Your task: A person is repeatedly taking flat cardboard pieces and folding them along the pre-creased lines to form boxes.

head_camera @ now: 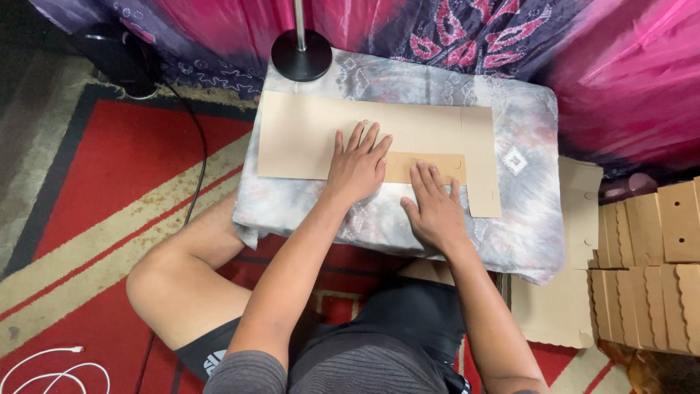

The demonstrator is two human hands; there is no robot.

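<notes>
A flat tan cardboard box blank (306,135) lies on a low table covered with a grey patterned cloth (525,197). My left hand (357,166) presses flat on the blank's near edge, fingers spread. My right hand (436,208) rests flat just to the right, its fingertips on a narrow folded cardboard flap (397,166) at the blank's near side. Neither hand grips anything.
A stack of folded cardboard boxes (645,270) and a loose flat blank (576,211) stand at the right. A black round lamp base (301,55) sits at the table's far edge. A red rug (109,190), a black cable (198,157) and a white cable (44,365) lie left.
</notes>
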